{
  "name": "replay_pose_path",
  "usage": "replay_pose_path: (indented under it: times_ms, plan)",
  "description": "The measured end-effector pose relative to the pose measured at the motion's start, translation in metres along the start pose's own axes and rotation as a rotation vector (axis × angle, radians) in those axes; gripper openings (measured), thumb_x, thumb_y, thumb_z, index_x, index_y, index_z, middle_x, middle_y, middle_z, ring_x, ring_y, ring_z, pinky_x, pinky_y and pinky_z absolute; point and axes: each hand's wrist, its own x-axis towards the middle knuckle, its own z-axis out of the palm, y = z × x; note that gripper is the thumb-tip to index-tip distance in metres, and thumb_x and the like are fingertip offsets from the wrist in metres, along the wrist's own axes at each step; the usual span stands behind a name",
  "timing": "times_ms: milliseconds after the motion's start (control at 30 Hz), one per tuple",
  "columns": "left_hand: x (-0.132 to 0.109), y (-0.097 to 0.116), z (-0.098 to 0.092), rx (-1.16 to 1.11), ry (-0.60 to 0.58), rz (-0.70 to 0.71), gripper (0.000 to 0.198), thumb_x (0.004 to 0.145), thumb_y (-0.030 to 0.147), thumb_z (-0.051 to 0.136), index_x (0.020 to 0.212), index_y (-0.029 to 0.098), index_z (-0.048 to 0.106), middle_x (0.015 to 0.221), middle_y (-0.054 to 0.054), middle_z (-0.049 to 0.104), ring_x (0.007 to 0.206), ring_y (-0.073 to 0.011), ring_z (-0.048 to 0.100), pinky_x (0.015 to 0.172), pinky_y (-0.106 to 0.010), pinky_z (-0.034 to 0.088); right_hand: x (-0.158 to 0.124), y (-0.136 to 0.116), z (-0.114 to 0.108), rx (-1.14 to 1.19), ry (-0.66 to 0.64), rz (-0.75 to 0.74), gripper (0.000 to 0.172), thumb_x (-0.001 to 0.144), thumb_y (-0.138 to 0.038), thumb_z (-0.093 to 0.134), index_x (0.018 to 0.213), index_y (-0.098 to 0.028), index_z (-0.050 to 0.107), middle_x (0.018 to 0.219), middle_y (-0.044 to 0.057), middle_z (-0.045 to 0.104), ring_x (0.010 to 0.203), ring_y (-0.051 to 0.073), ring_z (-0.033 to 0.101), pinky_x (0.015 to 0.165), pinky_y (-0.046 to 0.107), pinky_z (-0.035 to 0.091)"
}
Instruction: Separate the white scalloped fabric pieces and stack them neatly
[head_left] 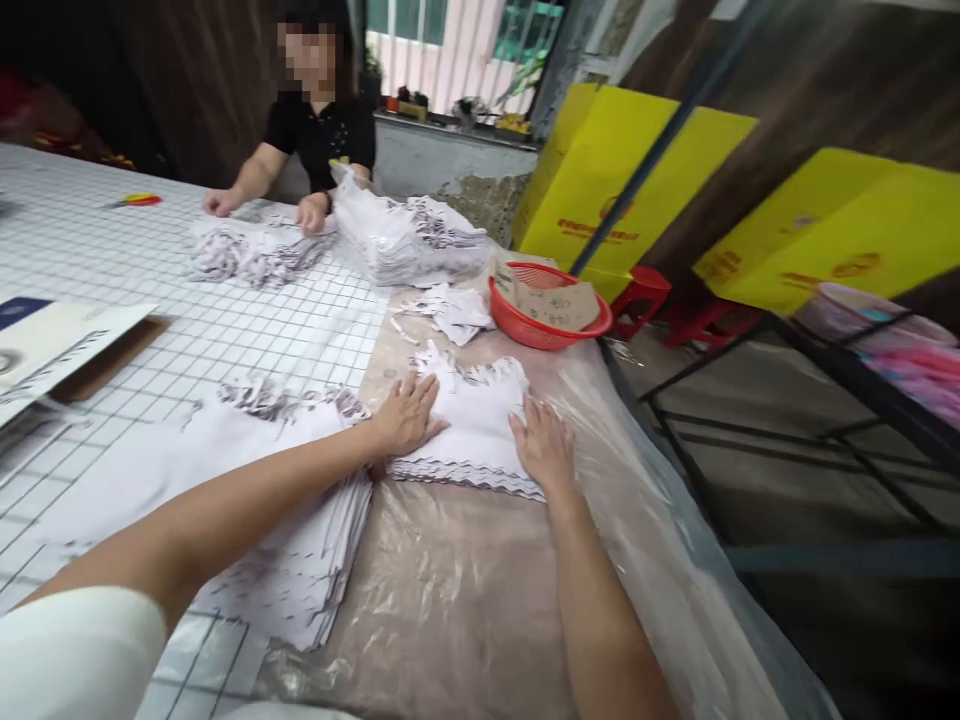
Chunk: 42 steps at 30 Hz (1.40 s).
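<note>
White cloth of our sleeve (82,655) fills the lower left corner, and our bare forearms (607,600) reach up from the bottom of the frame. Our left hand (409,415) lies flat, fingers loosely spread, on the left side of a stack of thin, white, fabric-like sheets with wavy edges (480,425) at the centre of the frame. Our right hand (546,440) rests along its right side, fingers slightly parted; neither hand pinches anything.

If we press harder from one side, we think the upper layers could shear off the lower ones, since they look soft. Wrinkled clear plastic sheeting (450,590) beneath looks slick and might let the whole stack slide. Our left forearm, crossing above the larger white pile (300,520) at lower left, could drag its top sheets askew.

We see the stack pale and smooth on top, its near edge showing rippled layers, its far edge ragged. Beyond, at upper centre, loose white scraps (454,312) lie beside a round red plastic basket (529,325).
</note>
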Motion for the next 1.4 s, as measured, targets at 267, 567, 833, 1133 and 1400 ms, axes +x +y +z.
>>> replay_pose_path:
  times_ms: [267,567,833,1133,1400]
  plan:
    - [-0.112,-0.104,-0.095,0.096,0.285,-0.449,0.04,0.093,0.034,0.044,0.123,0.016,0.063,0.139,-0.015,0.055,0.129,-0.034,0.047,0.106,-0.053,0.039,-0.066,-0.062,-0.031,0.606,0.16,0.072,0.049,0.09,-0.059,0.042,0.095,-0.017,0.066,0.09,0.014,0.07,0.088,0.028,0.063,0.081,0.042,0.05]
    - [-0.287,-0.159,-0.08,-0.03,0.37,-0.932,0.039,0.082,0.047,0.05,0.096,0.015,0.068,0.093,-0.014,0.065,0.096,-0.0319,0.058,0.09,-0.043,0.048,-0.15,-0.223,-0.02,0.817,-0.295,-0.066,0.032,0.078,-0.053,0.06,0.08,-0.021,0.059,0.064,0.001,0.06,0.061,0.019,0.056,0.058,0.028,0.042]
    - [-0.298,-0.154,-0.069,-0.156,0.546,-0.979,0.045,0.08,0.047,0.053,0.108,0.015,0.065,0.108,-0.015,0.061,0.107,-0.0331,0.052,0.094,-0.047,0.046,-0.144,-0.218,-0.034,0.852,-0.319,-0.117,0.032,0.078,-0.051,0.055,0.063,-0.023,0.048,0.057,-0.002,0.048,0.055,0.015,0.046,0.055,0.027,0.039]
    - [-0.31,-0.174,-0.077,-0.365,0.364,-1.112,0.049,0.077,0.055,0.049,0.101,0.014,0.063,0.102,-0.016,0.066,0.1,-0.0338,0.06,0.092,-0.046,0.047,-0.148,-0.239,-0.032,0.659,-0.287,-0.037,0.023,0.08,-0.044,0.06,0.073,-0.023,0.052,0.065,0.0,0.059,0.064,0.018,0.055,0.06,0.027,0.038]
    - [-0.298,-0.164,-0.084,-0.251,0.514,-1.071,0.036,0.072,0.047,0.054,0.092,0.018,0.059,0.101,-0.017,0.062,0.103,-0.037,0.058,0.091,-0.051,0.046,-0.14,-0.242,-0.035,0.552,-0.344,-0.012,0.019,0.082,-0.023,0.055,0.065,-0.023,0.048,0.06,-0.002,0.059,0.057,0.015,0.051,0.056,0.026,0.031]
